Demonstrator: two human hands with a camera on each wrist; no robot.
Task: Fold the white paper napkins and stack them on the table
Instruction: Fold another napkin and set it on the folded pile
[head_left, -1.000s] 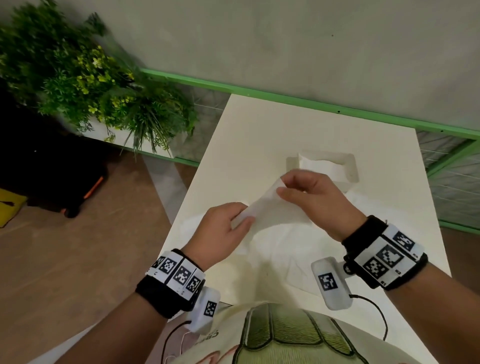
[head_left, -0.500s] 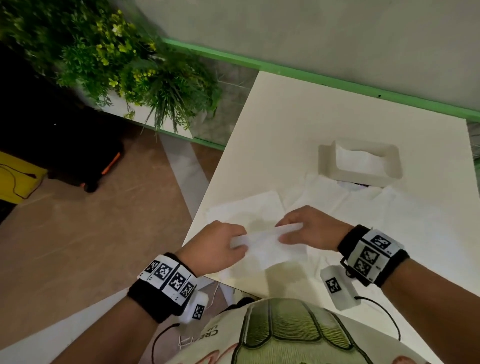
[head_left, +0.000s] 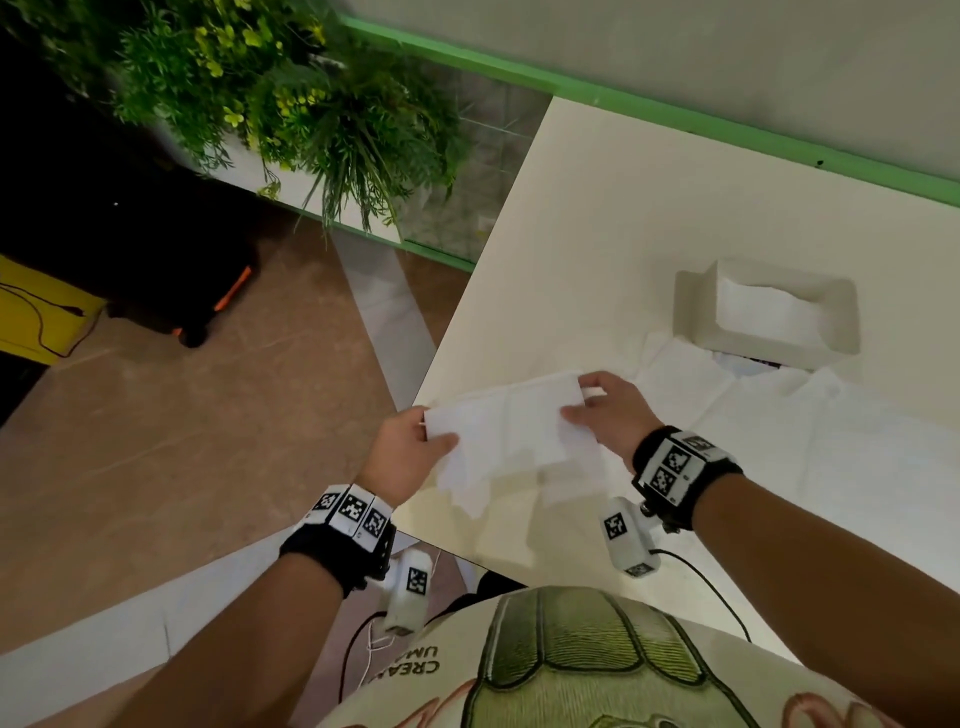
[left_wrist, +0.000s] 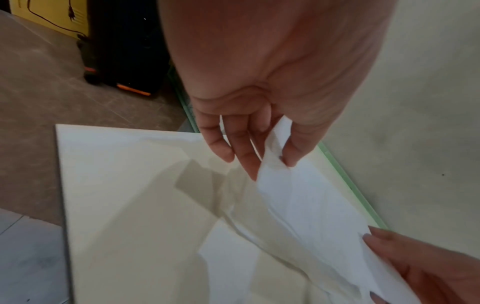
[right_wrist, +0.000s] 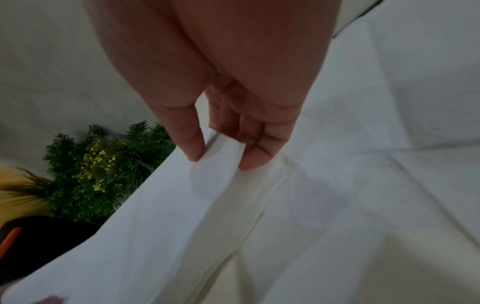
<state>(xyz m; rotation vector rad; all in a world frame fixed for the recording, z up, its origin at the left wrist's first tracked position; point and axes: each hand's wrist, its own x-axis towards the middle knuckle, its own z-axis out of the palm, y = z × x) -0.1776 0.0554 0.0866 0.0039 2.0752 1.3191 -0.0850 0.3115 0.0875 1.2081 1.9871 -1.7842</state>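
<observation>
A white paper napkin (head_left: 511, 426) hangs stretched between both hands just above the near left corner of the cream table (head_left: 623, 218). My left hand (head_left: 410, 449) pinches its left end between thumb and fingers (left_wrist: 293, 152). My right hand (head_left: 605, 410) pinches the right end, thumb on top (right_wrist: 189, 142). The napkin (right_wrist: 155, 216) is doubled over, its lower edge loose and ragged. More white napkins (head_left: 831, 441) lie spread flat on the table under and right of my right hand.
A white napkin holder (head_left: 769, 312) with napkins inside stands behind the spread sheets. Green plants (head_left: 291, 88) grow left of the table, with a black case (head_left: 156, 249) on the brown floor. A green rail (head_left: 727, 124) runs along the wall.
Both hands have drawn apart and lowered, pulling the napkin out wide and flat between them. The head view has swung left and down.
</observation>
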